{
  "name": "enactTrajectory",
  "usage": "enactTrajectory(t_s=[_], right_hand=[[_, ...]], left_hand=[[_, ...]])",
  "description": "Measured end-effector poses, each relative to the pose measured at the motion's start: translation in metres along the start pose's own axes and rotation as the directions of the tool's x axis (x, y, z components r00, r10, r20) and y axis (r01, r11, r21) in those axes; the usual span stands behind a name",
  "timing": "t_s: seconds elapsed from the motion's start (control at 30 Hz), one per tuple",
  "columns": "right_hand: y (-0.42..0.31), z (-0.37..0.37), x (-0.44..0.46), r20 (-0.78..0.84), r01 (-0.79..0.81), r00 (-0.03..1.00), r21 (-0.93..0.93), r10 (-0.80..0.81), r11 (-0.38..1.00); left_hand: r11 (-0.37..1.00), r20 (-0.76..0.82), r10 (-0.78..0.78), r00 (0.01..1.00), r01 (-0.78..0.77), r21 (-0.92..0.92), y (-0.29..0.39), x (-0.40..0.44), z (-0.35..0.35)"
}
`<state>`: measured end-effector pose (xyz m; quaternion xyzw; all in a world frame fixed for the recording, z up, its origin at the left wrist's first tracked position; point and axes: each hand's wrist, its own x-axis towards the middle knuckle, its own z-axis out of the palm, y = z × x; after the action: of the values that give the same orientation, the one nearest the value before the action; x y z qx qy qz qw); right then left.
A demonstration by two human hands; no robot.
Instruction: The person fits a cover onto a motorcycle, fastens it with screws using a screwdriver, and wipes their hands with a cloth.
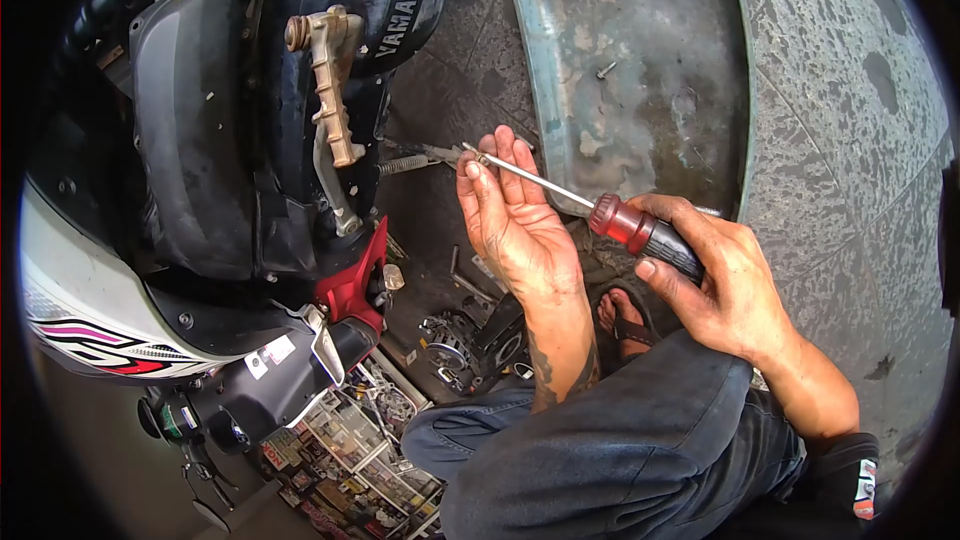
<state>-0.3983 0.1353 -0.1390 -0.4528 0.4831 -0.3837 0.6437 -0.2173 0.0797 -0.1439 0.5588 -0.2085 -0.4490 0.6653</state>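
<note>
Wraps right hand (725, 285) round the screwdriver (628, 227) at mid-frame; pinches near its tip with left hand (525, 240), palm up; could jab those fingertips, if pressing too hard against a loose hold.

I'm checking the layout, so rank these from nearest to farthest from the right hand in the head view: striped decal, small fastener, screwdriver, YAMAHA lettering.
From the right hand:
1. Screwdriver: held in it.
2. Small fastener: inside the tray.
3. YAMAHA lettering: upper left.
4. Striped decal: far left.
</note>
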Motion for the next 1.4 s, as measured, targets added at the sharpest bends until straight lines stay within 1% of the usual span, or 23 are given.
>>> enactTrajectory(t_s=[0.03,0.13,0.23,0.27,0.33,0.37,0.43,0.63,0.7,0.83,0.87,0.9,0.97,1.03,1.07,1.1,1.13,1.17,1.23,1.27,1.3,1.37,1.4], right_hand=[[0.000,-0.001,0.001,0.001,-0.007,1.000,0.002,0.007,1.000],[0.002,-0.001,0.003,-0.006,0.044,0.999,-0.026,-0.044,0.999],[0.005,-0.001,0.001,-0.021,0.092,0.995,-0.069,-0.094,0.993],[0.004,-0.001,0.001,-0.009,0.069,0.998,-0.058,-0.070,0.996],[0.000,-0.001,0.001,0.006,0.046,0.999,-0.055,-0.045,0.997],[-0.002,-0.002,0.000,0.013,-0.007,1.000,-0.016,0.007,1.000],[-0.003,-0.005,-0.002,0.027,-0.062,0.998,0.005,0.062,0.998],[-0.002,-0.009,-0.004,-0.015,0.047,0.999,-0.079,-0.048,0.996],[-0.006,-0.009,-0.005,-0.008,0.040,0.999,-0.069,-0.040,0.997],[-0.004,-0.008,-0.008,-0.008,0.073,0.997,-0.103,-0.074,0.992],[-0.004,-0.008,-0.008,-0.010,0.039,0.999,-0.091,-0.041,0.995],[-0.005,-0.007,-0.006,0.002,0.018,1.000,-0.071,-0.018,0.997],[-0.001,-0.007,-0.004,0.038,-0.006,0.999,0.032,0.005,0.999],[0.000,-0.007,-0.004,0.070,-0.040,0.997,0.062,0.036,0.997],[0.003,-0.006,-0.004,0.056,0.003,0.998,0.045,-0.006,0.999],[0.009,-0.003,-0.005,0.042,0.045,0.998,0.026,-0.046,0.999],[0.014,0.000,-0.005,0.024,0.085,0.996,0.016,-0.085,0.996],[0.020,0.000,-0.004,0.029,0.070,0.997,0.031,-0.071,0.997],[0.026,0.001,-0.006,-0.056,0.101,0.993,0.001,-0.101,0.995],[0.032,0.001,-0.002,-0.084,0.186,0.978,-0.039,-0.188,0.982],[0.031,0.002,-0.003,-0.127,0.179,0.976,0.016,-0.175,0.984],[0.012,-0.005,-0.005,-0.110,0.082,0.991,0.088,-0.072,0.993],[0.002,-0.008,-0.004,-0.095,0.094,0.991,0.016,-0.092,0.995]], left_hand=[[1.000,-0.002,0.005,1.000,-0.005,-0.001,0.000,0.000,0.000],[0.999,-0.001,0.012,1.000,-0.012,-0.040,0.002,0.002,-0.002],[0.999,-0.023,0.040,0.999,-0.040,0.005,0.005,0.003,0.001],[0.999,-0.024,0.039,0.999,-0.039,0.002,0.004,0.003,0.001],[0.999,0.031,0.041,0.999,-0.041,-0.008,0.004,0.003,0.000],[0.999,0.030,0.038,0.999,-0.037,-0.020,0.003,0.003,0.001],[0.998,0.076,0.060,0.995,-0.060,-0.010,0.003,0.001,0.003],[0.994,0.054,0.021,0.998,-0.014,-0.113,0.000,-0.003,0.007],[0.995,0.016,0.004,1.000,-0.003,-0.098,-0.001,-0.005,0.007],[0.995,0.021,-0.005,1.000,0.007,-0.095,-0.002,-0.007,0.007],[0.997,0.047,0.003,0.999,0.000,-0.077,-0.002,-0.008,0.008],[0.998,0.034,0.011,0.999,-0.009,-0.063,-0.002,-0.008,0.011],[0.999,0.027,0.052,0.998,-0.052,-0.008,-0.002,-0.008,0.013],[0.981,0.042,0.149,0.988,-0.153,0.121,0.002,-0.012,0.022],[0.957,0.078,0.211,0.974,-0.222,0.189,0.003,-0.013,0.026],[0.919,0.184,0.299,0.936,-0.335,0.207,0.002,-0.014,0.029],[0.914,0.232,0.317,0.920,-0.362,0.185,0.003,-0.014,0.034],[0.906,0.277,0.336,0.900,-0.389,0.164,0.004,-0.016,0.039],[0.889,0.366,0.364,0.856,-0.437,0.138,0.005,-0.018,0.048],[0.873,0.416,0.393,0.820,-0.475,0.110,0.005,-0.019,0.053],[0.862,0.456,0.413,0.789,-0.500,0.085,0.006,-0.020,0.057],[0.888,0.464,0.405,0.788,-0.459,0.004,0.012,-0.023,0.068],[0.879,0.466,0.423,0.777,-0.478,-0.001,0.015,-0.024,0.074]])
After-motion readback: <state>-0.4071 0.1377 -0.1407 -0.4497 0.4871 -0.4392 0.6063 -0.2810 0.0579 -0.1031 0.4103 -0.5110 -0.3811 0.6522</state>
